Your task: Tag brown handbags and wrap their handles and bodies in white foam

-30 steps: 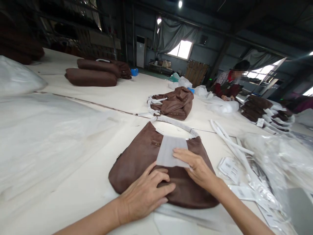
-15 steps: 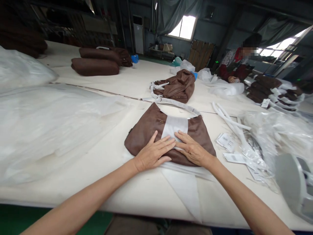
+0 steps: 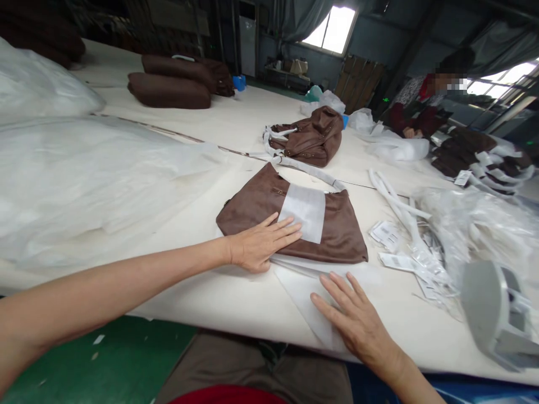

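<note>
A brown bag (image 3: 248, 205) lies flat on the white table, its wrapped handle (image 3: 309, 170) pointing away from me. Across the middle of its front lies a white sheet (image 3: 309, 216). My left hand (image 3: 256, 244) rests with fingers spread on the bag's lower part, fingertips on the sheet's left edge. Off the bag, my right hand (image 3: 353, 320) is held with its fingers apart, holding nothing, over or near thin white sheets (image 3: 301, 297) that stick out below the bag.
Clear plastic sheets (image 3: 84, 191) cover the left. Another brown bag (image 3: 314, 137) stands behind. Tags (image 3: 385, 235), plastic wrap (image 3: 488, 224) and a grey dispenser-like object (image 3: 484, 314) lie right. A person (image 3: 415, 106) works beyond, beside stacked brown bags (image 3: 463, 148).
My right hand has come off the bag and moved down toward the table's near edge. The left hand stays on the bag. The whole view has shifted slightly.
</note>
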Demonstrator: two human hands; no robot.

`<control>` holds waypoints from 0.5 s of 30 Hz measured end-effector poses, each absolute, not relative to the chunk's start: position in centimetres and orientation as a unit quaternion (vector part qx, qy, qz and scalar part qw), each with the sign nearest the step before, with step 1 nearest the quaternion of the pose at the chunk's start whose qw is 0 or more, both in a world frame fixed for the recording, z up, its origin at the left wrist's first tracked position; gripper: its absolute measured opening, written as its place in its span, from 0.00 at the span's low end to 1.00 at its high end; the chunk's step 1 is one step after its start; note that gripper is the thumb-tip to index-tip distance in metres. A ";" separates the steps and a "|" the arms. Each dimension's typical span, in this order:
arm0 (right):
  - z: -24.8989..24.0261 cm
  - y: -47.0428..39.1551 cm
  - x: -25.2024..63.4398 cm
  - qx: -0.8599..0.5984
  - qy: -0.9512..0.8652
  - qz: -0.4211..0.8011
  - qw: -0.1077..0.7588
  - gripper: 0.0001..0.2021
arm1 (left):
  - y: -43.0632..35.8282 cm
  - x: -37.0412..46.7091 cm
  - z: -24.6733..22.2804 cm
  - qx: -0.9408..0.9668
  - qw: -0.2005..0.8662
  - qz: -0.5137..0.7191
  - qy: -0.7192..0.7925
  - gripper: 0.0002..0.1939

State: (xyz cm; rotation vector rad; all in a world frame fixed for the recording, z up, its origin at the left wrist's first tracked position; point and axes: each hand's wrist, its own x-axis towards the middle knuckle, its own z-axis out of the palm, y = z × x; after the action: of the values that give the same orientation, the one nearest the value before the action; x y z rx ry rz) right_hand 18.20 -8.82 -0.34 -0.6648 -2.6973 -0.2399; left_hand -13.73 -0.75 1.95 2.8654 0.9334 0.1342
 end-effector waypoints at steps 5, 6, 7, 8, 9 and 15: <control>-0.6 -8.0 15.7 -0.170 -0.964 -0.041 0.200 0.18 | -0.3 -13.8 2.6 0.952 0.079 0.009 0.296 0.53; -0.4 -8.0 15.3 -0.161 -0.964 -0.032 0.208 0.17 | -0.1 -13.8 2.8 0.951 0.085 0.001 0.296 0.53; -0.2 -8.1 14.9 -0.156 -0.964 -0.026 0.215 0.16 | 0.1 -13.8 3.1 0.950 0.095 -0.007 0.297 0.53; 0.0 -8.3 14.6 -0.154 -0.962 -0.021 0.223 0.17 | 0.4 -13.7 3.4 0.949 0.106 -0.015 0.298 0.53; 0.1 -8.6 14.3 -0.155 -0.960 -0.018 0.231 0.17 | 0.7 -13.7 3.7 0.947 0.119 -0.020 0.298 0.52; -0.8 -11.1 13.2 -0.301 -0.898 -0.031 0.319 0.20 | 1.6 -13.6 5.3 0.941 0.164 -0.025 0.296 0.51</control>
State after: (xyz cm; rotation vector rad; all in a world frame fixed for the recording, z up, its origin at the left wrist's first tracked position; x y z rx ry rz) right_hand 13.22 -11.14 -0.82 -0.7924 -2.3624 -0.0810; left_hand -13.56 1.56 5.25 2.6820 0.8433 -0.0716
